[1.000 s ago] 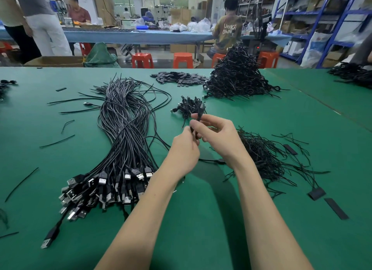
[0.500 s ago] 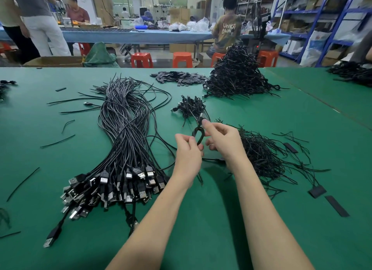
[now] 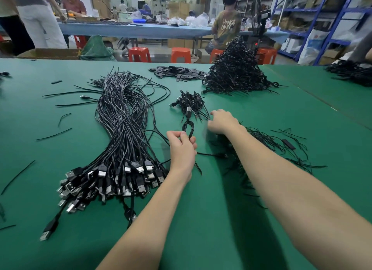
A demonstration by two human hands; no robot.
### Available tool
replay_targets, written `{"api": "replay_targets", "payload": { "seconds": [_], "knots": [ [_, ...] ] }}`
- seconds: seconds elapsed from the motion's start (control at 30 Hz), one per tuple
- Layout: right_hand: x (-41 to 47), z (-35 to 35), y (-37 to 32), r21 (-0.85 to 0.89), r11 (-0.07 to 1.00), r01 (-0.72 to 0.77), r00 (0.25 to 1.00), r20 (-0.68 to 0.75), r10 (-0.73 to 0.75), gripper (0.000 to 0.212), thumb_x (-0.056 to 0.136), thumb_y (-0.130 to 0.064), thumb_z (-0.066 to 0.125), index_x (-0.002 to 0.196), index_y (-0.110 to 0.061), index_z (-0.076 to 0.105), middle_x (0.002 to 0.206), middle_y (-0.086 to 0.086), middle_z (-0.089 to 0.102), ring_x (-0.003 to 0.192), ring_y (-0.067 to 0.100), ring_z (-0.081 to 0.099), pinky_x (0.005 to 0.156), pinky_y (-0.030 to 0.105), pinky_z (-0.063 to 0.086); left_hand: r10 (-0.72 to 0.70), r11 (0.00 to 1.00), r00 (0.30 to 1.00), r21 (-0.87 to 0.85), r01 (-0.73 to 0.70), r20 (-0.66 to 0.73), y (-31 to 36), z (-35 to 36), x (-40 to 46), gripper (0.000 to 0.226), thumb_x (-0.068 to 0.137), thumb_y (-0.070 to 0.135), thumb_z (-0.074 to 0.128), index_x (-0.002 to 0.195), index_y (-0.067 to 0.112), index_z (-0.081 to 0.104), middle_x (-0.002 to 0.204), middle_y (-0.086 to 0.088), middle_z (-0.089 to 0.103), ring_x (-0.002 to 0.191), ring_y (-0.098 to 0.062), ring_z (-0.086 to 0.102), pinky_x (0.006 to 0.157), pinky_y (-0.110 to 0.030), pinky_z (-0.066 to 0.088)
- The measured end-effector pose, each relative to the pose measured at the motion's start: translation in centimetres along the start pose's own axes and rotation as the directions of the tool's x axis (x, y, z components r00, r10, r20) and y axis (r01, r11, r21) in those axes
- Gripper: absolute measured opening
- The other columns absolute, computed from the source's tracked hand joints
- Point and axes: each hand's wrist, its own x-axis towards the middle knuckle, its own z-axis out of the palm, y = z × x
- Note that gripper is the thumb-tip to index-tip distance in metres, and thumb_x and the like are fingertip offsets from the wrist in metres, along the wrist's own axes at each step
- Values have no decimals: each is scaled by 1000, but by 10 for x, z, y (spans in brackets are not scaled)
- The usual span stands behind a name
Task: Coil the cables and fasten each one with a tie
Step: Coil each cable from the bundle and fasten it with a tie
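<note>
Pinching the coil [image 3: 188, 128], the left hand [image 3: 182, 146] should keep the loops tight — the right hand [image 3: 222, 121], blurred, grasp unclear, reaches toward the ties [image 3: 267, 142].

I'm looking into a factory assembly floor, a cable-packing workshop. My landmark is the green work table [image 3: 221, 219], spread with bulk stock: a thick bundle of USB cables [image 3: 120, 138] on its left half, a tall heap of bundled cables [image 3: 235, 72] at its far edge. Beyond that far edge stand orange plastic stools [image 3: 180, 55], a long blue workbench [image 3: 130, 31] with workers at it, and, off to the right, blue steel shelving [image 3: 322, 17] stacked with cartons.
</note>
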Motion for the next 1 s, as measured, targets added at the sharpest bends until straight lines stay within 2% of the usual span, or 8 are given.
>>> {"api": "replay_targets", "payload": {
  "seconds": [0.17,0.37,0.4,0.53,0.63,0.7,0.83,1.0],
  "knots": [
    [-6,8,8,61,997,-49,998,-30,51,25,97,-20,49,113,-11,65,118,10,65,104,32,58,82,33,44,-6,1000,1000,10,6,14,-1,0,0,18,108,19,30,91,23,34,82,-1,53,58,-8,45,49,-17,35],
    [-29,6,22,116,992,-53,997,-49,59,24,94,-22,51,99,-7,69,89,8,65,89,32,58,73,31,45,-15,1000,1000,22,15,26,0,0,-1,18,109,20,29,91,24,34,83,-1,52,59,-8,45,50,-18,35],
    [-32,4,22,136,990,-41,996,-68,51,26,95,-23,52,101,-6,70,91,9,66,93,33,59,76,33,48,-13,1000,1000,23,13,25,0,0,-1,18,109,20,29,91,24,33,83,-1,52,59,-8,45,50,-18,35],
    [-42,-3,17,247,967,65,963,-271,5,39,99,-30,53,132,-12,66,141,5,58,126,28,55,101,45,49,-13,1000,1000,23,13,17,0,0,-1,18,109,20,29,91,24,34,82,-1,52,58,-8,46,50,-18,35],
    [-44,-5,13,340,934,114,901,-431,46,32,98,-25,56,124,-17,72,129,3,69,89,22,60,83,40,55,-14,1000,1000,24,13,14,0,0,0,18,108,20,29,91,24,34,82,-1,53,58,-8,46,49,-18,35],
    [-44,-3,10,383,918,106,872,-479,99,26,96,-21,59,115,-20,77,113,1,76,72,18,54,66,30,47,-14,1000,1000,25,13,15,0,1,0,18,109,20,29,91,24,34,82,-1,53,58,-9,45,49,-18,35],
    [-45,1,8,440,895,67,850,-496,180,17,91,-20,65,99,-27,78,95,-7,77,70,16,61,62,25,42,-7,1000,1000,25,7,18,-1,1,-1,18,108,18,29,91,23,33,82,-2,52,58,-10,44,50,-18,35],
    [-48,1,11,522,850,71,846,-483,226,18,89,-21,67,103,-31,70,91,-14,74,75,13,63,65,26,45,-7,999,1000,31,7,23,-1,0,-1,18,108,19,29,91,24,33,83,-1,53,60,-9,45,52,-20,35]
  ]
}}
